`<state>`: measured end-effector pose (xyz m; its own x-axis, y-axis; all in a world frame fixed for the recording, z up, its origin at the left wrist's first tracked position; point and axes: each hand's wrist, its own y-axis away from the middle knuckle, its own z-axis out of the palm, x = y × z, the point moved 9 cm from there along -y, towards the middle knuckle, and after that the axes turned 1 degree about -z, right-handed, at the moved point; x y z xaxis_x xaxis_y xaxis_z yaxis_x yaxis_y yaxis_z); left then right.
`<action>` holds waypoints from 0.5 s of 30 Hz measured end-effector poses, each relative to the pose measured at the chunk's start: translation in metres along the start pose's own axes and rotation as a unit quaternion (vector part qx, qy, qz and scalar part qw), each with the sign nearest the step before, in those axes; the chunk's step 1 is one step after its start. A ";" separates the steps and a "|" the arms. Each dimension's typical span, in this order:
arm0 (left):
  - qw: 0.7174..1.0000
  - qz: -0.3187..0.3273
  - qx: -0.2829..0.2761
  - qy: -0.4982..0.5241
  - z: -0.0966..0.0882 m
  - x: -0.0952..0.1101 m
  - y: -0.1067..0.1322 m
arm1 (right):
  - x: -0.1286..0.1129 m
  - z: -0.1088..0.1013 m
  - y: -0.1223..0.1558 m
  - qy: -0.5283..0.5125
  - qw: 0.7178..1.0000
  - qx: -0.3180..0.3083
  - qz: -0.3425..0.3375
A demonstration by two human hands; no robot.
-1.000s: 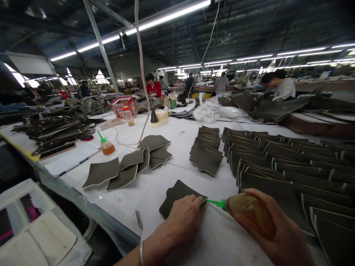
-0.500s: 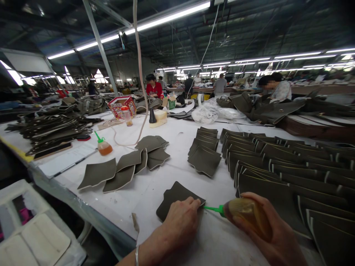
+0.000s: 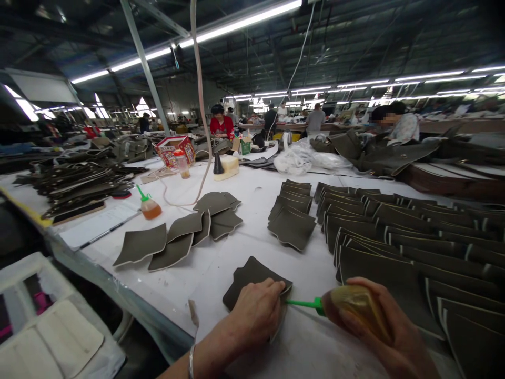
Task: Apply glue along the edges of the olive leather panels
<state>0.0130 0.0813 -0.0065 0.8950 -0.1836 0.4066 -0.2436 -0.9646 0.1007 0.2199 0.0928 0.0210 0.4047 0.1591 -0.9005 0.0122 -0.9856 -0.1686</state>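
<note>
My left hand (image 3: pixel 258 308), with a bangle at the wrist, presses on a dark olive leather-like piece (image 3: pixel 252 276), its fingers closed together at the piece's right corner. The palm and fingers hide part of that piece. My right hand (image 3: pixel 394 326) is wrapped round a squeeze bottle (image 3: pixel 357 310) of amber liquid, tilted on its side. The bottle's thin green nozzle (image 3: pixel 302 303) points left, its tip at the piece's right edge just below my left fingertips. Whether liquid is coming out is too small to tell.
Similar pieces lie in overlapping rows (image 3: pixel 379 252) on the right, a small stack (image 3: pixel 292 226) mid-table and a loose group (image 3: pixel 142 242) to the left. Another green-tipped bottle (image 3: pixel 151 209) stands beyond. A white stool-like seat (image 3: pixel 67 331) is lower left. Co-workers sit farther back.
The nozzle tip has slid slightly down along the piece's right edge, and my right hand and bottle have shifted a little down and right. My left hand stays on the piece.
</note>
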 end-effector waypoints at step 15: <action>1.000 -0.021 0.005 -0.004 -0.001 -0.002 0.006 | 0.036 0.001 0.004 0.006 1.000 -0.021 0.000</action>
<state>0.0096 0.0758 -0.0056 0.9073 -0.1441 0.3950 -0.2016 -0.9735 0.1080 0.2340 0.0945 -0.0125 0.4165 0.1595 -0.8950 0.0517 -0.9870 -0.1519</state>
